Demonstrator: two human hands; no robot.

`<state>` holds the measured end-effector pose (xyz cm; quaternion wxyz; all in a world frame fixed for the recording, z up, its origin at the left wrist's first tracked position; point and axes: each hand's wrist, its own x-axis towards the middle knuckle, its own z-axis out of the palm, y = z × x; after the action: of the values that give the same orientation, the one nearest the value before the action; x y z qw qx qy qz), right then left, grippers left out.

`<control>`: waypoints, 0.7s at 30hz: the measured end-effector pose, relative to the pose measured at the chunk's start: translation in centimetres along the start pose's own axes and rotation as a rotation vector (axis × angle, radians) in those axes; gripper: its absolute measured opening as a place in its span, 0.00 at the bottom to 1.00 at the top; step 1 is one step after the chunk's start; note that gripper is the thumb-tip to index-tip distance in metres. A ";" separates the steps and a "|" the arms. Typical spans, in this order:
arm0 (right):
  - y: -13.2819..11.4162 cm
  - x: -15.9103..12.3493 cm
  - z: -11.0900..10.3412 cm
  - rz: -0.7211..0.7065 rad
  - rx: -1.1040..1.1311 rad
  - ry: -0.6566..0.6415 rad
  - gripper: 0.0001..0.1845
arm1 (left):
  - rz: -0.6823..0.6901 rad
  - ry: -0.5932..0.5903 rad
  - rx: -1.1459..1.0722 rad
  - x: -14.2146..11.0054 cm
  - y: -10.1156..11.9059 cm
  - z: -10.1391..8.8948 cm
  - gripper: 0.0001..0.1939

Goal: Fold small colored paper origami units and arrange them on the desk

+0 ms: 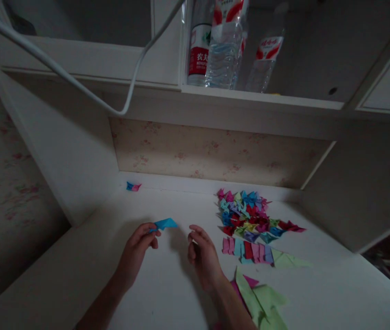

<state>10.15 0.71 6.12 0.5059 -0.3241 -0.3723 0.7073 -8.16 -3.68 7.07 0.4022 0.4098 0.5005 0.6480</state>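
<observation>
Between the thumb and fingers of my left hand point(143, 239) is a small folded piece of blue origami paper point(165, 223), its pointed end facing right. My right hand point(202, 252) hovers just to the right of it, apart from the paper, with fingers loosely curled and parted and nothing visible in them. To the right of that hand lies a row of small folded paper pieces point(248, 251) in pink, teal, red and lilac. Behind the row, many colourful folded paper figures point(246, 213) sit in a cluster.
Green paper sheets point(267, 300) lie by my right forearm, with a pale green folded piece point(287, 259) beyond. A blue-and-pink paper piece point(133, 186) rests at the back left. Overhead, a shelf point(260, 98) holds plastic bottles point(224, 55); a white cable point(88, 94) hangs at upper left.
</observation>
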 end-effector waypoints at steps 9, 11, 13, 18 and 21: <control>-3.3 -4.0 -7.2 -0.243 -0.474 -0.103 0.23 | -0.266 -0.355 -0.291 -2.8 -2.5 6.5 0.12; -2.7 -4.3 -8.2 -0.271 -0.534 -0.075 0.17 | -0.309 -0.394 -0.306 -2.7 -3.2 7.4 0.14; -2.0 -4.5 -8.8 -0.322 -0.625 -0.015 0.12 | -0.332 -0.402 -0.281 -2.6 -3.7 7.8 0.13; -0.4 -4.5 -8.8 -0.234 -0.649 0.059 0.14 | -0.304 -0.342 -0.089 -2.5 -4.4 7.9 0.18; -0.1 -4.2 -8.7 -0.145 -0.548 0.087 0.18 | -0.253 -0.271 0.078 -2.6 -4.7 7.8 0.20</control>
<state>18.60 -1.59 2.07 0.4643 -0.4515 -0.5495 0.5278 0.50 -2.86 3.45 0.5279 0.4423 0.5140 0.5114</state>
